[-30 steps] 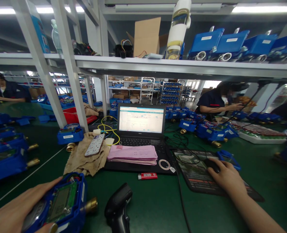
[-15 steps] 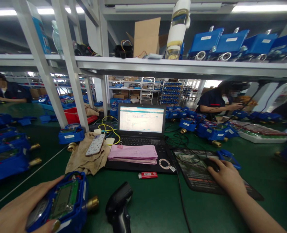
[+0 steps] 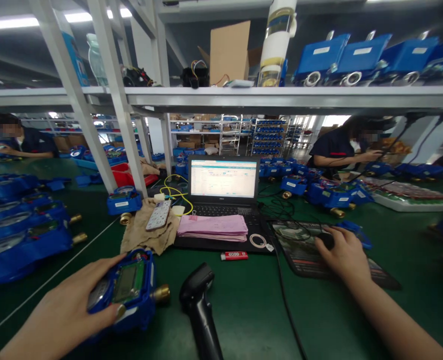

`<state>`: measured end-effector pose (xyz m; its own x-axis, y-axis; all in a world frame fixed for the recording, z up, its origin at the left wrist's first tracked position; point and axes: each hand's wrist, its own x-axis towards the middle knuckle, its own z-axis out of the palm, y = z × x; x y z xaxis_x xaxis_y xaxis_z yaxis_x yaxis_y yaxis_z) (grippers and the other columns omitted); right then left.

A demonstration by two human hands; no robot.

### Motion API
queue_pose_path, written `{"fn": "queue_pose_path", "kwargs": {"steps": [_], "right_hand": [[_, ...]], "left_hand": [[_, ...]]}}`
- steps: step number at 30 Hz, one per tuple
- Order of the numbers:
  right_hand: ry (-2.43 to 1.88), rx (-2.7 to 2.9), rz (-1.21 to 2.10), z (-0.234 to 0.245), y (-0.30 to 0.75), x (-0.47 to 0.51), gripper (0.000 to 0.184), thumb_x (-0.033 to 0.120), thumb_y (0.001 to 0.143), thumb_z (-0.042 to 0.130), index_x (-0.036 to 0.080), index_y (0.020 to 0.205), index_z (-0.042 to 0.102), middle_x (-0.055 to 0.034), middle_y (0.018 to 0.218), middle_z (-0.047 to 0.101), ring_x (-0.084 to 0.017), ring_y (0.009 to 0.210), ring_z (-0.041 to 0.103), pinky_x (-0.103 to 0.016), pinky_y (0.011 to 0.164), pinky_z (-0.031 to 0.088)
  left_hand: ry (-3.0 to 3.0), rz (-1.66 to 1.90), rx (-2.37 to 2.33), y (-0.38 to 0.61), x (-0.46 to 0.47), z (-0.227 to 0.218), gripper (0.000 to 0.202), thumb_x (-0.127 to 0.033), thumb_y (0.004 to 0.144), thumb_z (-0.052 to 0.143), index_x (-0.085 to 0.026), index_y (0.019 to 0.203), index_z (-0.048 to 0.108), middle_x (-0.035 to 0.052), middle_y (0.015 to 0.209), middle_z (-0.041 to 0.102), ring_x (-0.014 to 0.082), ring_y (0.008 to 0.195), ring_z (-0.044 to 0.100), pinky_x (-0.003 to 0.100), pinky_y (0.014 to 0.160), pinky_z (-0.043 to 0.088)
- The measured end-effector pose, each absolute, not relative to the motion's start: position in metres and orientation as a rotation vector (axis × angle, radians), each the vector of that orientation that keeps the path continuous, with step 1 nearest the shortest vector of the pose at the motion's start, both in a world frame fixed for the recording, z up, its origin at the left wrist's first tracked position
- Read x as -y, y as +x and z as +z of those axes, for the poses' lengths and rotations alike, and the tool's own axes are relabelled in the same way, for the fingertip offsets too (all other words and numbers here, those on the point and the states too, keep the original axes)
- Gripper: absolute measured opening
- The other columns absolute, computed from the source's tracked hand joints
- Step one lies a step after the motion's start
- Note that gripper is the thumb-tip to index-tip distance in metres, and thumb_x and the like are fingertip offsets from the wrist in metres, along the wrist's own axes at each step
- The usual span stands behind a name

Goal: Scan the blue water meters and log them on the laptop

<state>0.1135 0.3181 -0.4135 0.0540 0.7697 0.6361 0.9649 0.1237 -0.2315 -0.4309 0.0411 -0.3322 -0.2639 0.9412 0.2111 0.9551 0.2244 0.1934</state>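
My left hand grips a blue water meter with a small display and a brass fitting, resting on the green table at the lower left. My right hand covers a black mouse on a dark mouse pad. Between my hands a black handheld scanner stands upright. Ahead, an open laptop shows a spreadsheet-like screen, with a stack of pink papers lying on its keyboard.
Several blue meters line the left of the table and more lie at the right. A cloth with a remote, a red lighter and cables lie near the laptop. Two other people work behind. A shelf overhead carries blue meters.
The view has shifted so the table sits further into frame. My left hand and the meter appear higher and more to the right. My right hand stays on the mouse.
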Motion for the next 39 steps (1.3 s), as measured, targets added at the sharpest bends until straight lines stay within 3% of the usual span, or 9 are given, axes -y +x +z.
{"fn": "queue_pose_path", "kwargs": {"steps": [4,6,9,13,17,20,24,27,39], "right_hand": [[-1.322,2.119,-0.259,-0.384,0.027,-0.269,0.035,0.046,0.088,0.036,0.018,0.084,0.057,-0.0148,0.097,0.061,-0.027,0.093,0.059,-0.038,0.085,0.048],[-1.238,2.373,-0.147,-0.367,-0.025,-0.23,0.035,0.043,0.092,0.033,0.019,0.08,0.055,-0.0121,0.087,0.061,-0.025,0.084,0.059,-0.037,0.078,0.048],[-1.179,2.668,0.105,-0.346,-0.094,-0.17,0.035,0.043,0.095,0.037,0.015,0.094,0.058,-0.0142,0.094,0.065,-0.028,0.089,0.063,-0.037,0.077,0.048],[-1.271,2.747,0.416,-0.341,-0.143,-0.127,0.054,0.053,0.078,0.066,0.011,0.11,0.054,-0.0153,0.092,0.068,-0.034,0.085,0.066,-0.038,0.069,0.048],[-1.298,2.714,0.587,-0.343,-0.138,-0.132,0.053,0.03,0.072,0.069,0.01,0.117,0.048,-0.0153,0.097,0.068,-0.033,0.09,0.064,-0.035,0.071,0.045],[-1.116,2.644,0.887,-0.336,-0.115,-0.144,0.057,0.024,0.073,0.063,0.013,0.126,0.043,-0.0116,0.098,0.067,-0.027,0.09,0.062,-0.033,0.075,0.044],[-0.598,2.373,1.46,-0.325,-0.09,-0.141,0.039,0.041,0.089,0.048,0.015,0.119,0.048,-0.0092,0.1,0.062,-0.019,0.083,0.059,-0.031,0.075,0.045],[-0.432,2.099,1.762,-0.327,-0.088,-0.134,0.049,0.061,0.093,0.039,0.015,0.103,0.051,-0.0062,0.088,0.06,-0.013,0.065,0.053,-0.026,0.061,0.042],[-0.409,2.045,1.731,-0.346,-0.109,-0.144,0.073,0.082,0.085,0.019,0.015,0.081,0.049,-0.0022,0.061,0.053,-0.011,0.047,0.049,-0.021,0.046,0.037]], "left_hand": [[-2.004,-0.411,2.508,-0.403,-0.043,-0.3,0.084,-0.064,0.065,0.049,-0.023,0.138,0.043,0.0033,0.14,0.044,0.0309,0.125,0.045,0.042,0.111,0.035],[-2.079,-0.491,2.445,-0.402,-0.044,-0.298,0.081,-0.068,0.068,0.051,-0.027,0.137,0.044,0.0026,0.138,0.046,0.0299,0.123,0.046,0.041,0.11,0.036],[-2.182,-0.556,2.366,-0.411,-0.042,-0.303,0.078,-0.077,0.073,0.05,-0.033,0.137,0.043,0.0007,0.136,0.046,0.0286,0.121,0.048,0.041,0.107,0.038],[-2.27,-0.578,2.365,-0.417,-0.041,-0.304,0.081,-0.08,0.071,0.052,-0.035,0.138,0.041,0.0011,0.138,0.044,0.0296,0.121,0.047,0.042,0.107,0.039],[-2.288,-0.584,2.383,-0.413,-0.038,-0.299,0.08,-0.077,0.072,0.052,-0.034,0.139,0.04,0.0023,0.139,0.043,0.0293,0.121,0.047,0.039,0.102,0.044],[-2.342,-0.624,2.337,-0.414,-0.038,-0.298,0.084,-0.082,0.07,0.05,-0.034,0.138,0.041,0.0018,0.139,0.044,0.029,0.12,0.048,0.037,0.1,0.045],[-2.396,-0.608,2.309,-0.422,-0.041,-0.304,0.085,-0.083,0.07,0.051,-0.034,0.138,0.04,0.0017,0.137,0.045,0.0284,0.12,0.048,0.035,0.096,0.048],[-2.408,-0.583,2.266,-0.428,-0.044,-0.308,0.082,-0.08,0.072,0.052,-0.035,0.139,0.039,0.0012,0.137,0.046,0.0279,0.118,0.049,0.036,0.1,0.045],[-2.345,-0.656,2.306,-0.433,-0.045,-0.315,0.079,-0.083,0.069,0.051,-0.044,0.137,0.039,-0.0065,0.14,0.042,0.0271,0.124,0.046,0.038,0.108,0.041]]}}
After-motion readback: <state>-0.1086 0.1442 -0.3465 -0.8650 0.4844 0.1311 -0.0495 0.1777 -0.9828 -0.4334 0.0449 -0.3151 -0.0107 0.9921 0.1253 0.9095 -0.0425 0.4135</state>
